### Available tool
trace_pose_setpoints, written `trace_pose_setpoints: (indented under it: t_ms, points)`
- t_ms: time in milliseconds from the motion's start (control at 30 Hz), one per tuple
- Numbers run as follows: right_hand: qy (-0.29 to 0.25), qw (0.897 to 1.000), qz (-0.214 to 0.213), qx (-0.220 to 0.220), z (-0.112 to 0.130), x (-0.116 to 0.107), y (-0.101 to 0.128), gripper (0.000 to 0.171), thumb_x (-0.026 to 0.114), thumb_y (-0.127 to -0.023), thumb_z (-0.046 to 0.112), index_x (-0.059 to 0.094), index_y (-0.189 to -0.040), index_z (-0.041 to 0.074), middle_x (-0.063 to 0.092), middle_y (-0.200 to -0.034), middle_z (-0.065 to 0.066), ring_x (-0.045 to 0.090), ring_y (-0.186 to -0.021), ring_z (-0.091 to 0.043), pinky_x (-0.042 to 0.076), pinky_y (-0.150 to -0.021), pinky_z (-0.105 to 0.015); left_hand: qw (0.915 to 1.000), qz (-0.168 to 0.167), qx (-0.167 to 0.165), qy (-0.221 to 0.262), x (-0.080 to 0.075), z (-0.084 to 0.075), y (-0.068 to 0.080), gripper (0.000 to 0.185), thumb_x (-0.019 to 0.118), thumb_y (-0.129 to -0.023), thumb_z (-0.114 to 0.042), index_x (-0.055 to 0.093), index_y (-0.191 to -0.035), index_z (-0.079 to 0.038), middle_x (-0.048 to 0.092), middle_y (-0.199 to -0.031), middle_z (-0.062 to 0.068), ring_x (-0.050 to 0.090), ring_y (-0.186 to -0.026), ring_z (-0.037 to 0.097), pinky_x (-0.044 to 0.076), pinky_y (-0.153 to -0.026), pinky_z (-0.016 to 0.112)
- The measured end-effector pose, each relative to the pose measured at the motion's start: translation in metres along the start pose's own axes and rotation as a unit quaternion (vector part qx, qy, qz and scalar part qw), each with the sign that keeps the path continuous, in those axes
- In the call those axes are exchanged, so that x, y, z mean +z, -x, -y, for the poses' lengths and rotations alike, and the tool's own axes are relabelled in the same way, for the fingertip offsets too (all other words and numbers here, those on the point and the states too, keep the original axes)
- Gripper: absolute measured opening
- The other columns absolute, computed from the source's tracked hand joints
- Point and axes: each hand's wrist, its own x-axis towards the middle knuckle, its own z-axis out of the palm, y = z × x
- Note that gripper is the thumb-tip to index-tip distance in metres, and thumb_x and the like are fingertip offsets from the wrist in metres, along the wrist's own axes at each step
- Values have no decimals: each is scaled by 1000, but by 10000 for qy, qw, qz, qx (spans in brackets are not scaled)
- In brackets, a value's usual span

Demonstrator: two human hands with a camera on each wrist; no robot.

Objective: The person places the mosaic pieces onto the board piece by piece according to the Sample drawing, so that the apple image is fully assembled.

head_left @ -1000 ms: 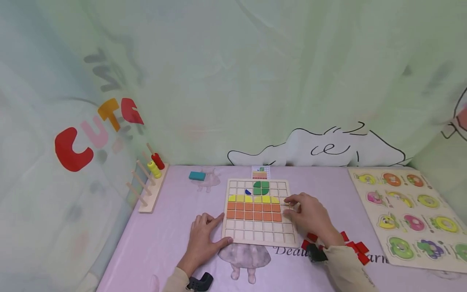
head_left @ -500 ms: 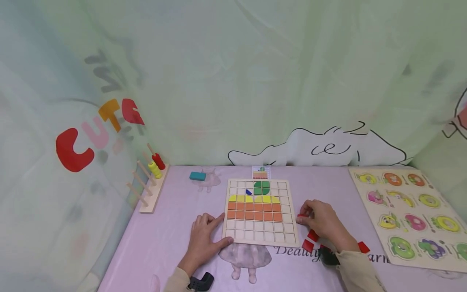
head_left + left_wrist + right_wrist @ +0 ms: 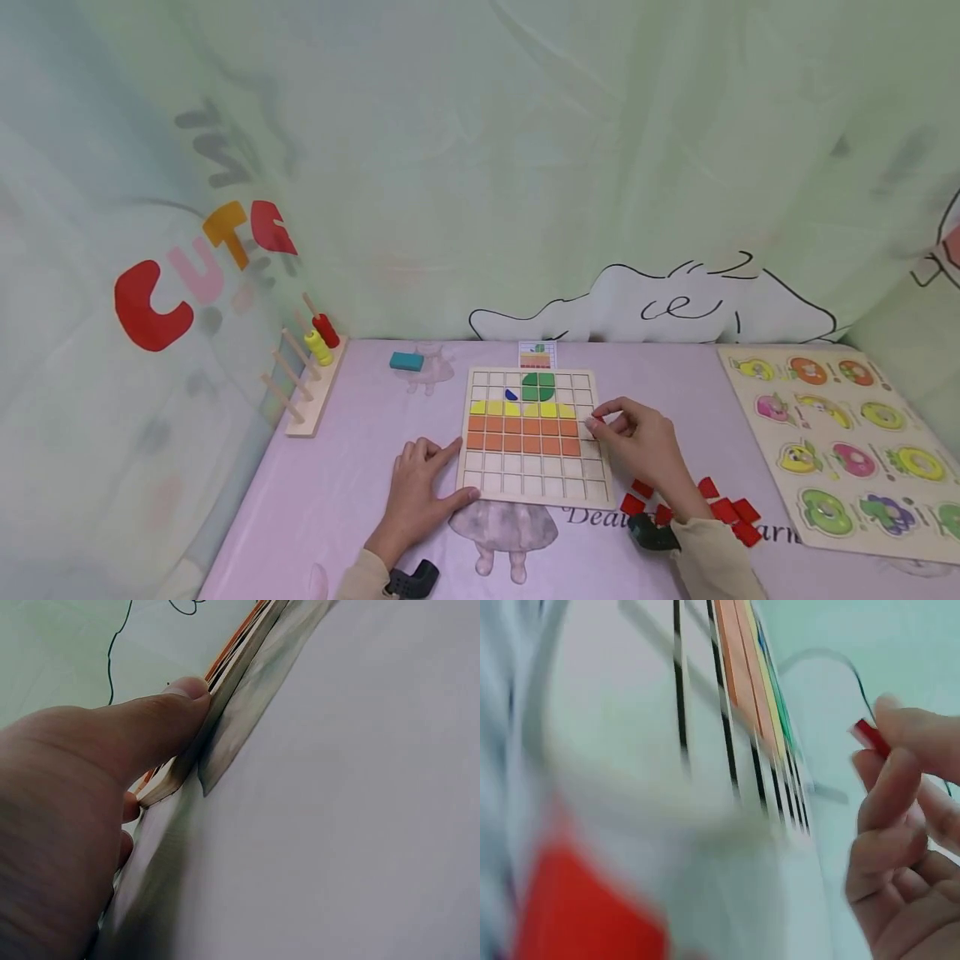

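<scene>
A wooden grid board lies on the pink table, with green, blue, yellow and orange tiles filling its upper rows. My right hand hovers over the board's right edge and pinches a small red tile between thumb and forefinger. My left hand rests flat on the table, fingers straight, its thumb pressing the board's near left edge. More red tiles lie loose on the table behind my right wrist.
A pattern card lies beyond the board. A teal block and a wooden peg rack with red and yellow rings stand at the left. A fruit puzzle board lies at the right. A curtain hangs behind.
My right hand dropped back to the loose red tiles, took one, and returned to the board's right edge. The left hand has stayed put.
</scene>
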Motion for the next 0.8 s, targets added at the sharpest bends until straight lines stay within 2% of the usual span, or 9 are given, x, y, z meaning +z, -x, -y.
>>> trace_pose_setpoints:
  t_ms: [100,233,367,467,567,667,800]
  points:
    - [-579,9983,29,64,17,17,2,33,86,-91,22,76,-119,6,73,-88,-8,69,-78,-20,55,-66,-22,10000,-24,28,-13,0,1,0,77,87,-79,-59,67,-145,-23,49,-104,-7,34,-93,9,32,-84,32]
    - [-1089,9935,290,-142,40,43,7,36,88,-87,13,77,-120,5,80,-97,-8,77,-82,-19,61,-77,-25,9999,-20,134,-21,0,1,0,78,86,-80,-61,67,-146,-23,50,-105,-6,34,-93,9,32,-84,32]
    - [-1269,9884,683,-475,57,68,11,30,86,-88,8,78,-117,6,81,-93,-5,77,-80,-15,61,-74,-26,9997,95,203,-51,-1,1,0,80,84,-81,-63,65,-148,-23,50,-107,-6,34,-95,8,31,-84,31]
    - [-1052,9854,1015,-871,65,84,12,26,87,-86,7,78,-111,6,79,-87,-1,73,-71,-9,58,-66,-22,9996,155,222,-113,-2,2,-1,81,85,-80,-62,64,-148,-24,49,-108,-7,34,-96,9,31,-84,31]
    - [-596,9819,1233,-1307,71,95,13,22,89,-84,9,79,-104,8,74,-80,4,63,-62,-4,52,-60,-20,9994,197,225,-146,-3,2,-1,81,88,-79,-58,64,-149,-25,49,-108,-6,36,-98,10,32,-84,33]
    - [-208,9778,1324,-1611,75,103,12,21,91,-82,10,80,-100,10,69,-75,8,56,-61,-3,46,-57,-21,9994,243,165,-171,-4,3,-1,81,88,-79,-57,63,-150,-27,48,-108,-6,37,-100,11,32,-85,34]
    - [121,9734,1429,-1787,78,108,11,22,91,-82,10,81,-101,11,66,-76,10,54,-67,-5,44,-61,-23,9996,228,151,-91,-4,4,0,80,89,-79,-56,63,-149,-26,48,-108,-7,37,-99,11,32,-85,33]
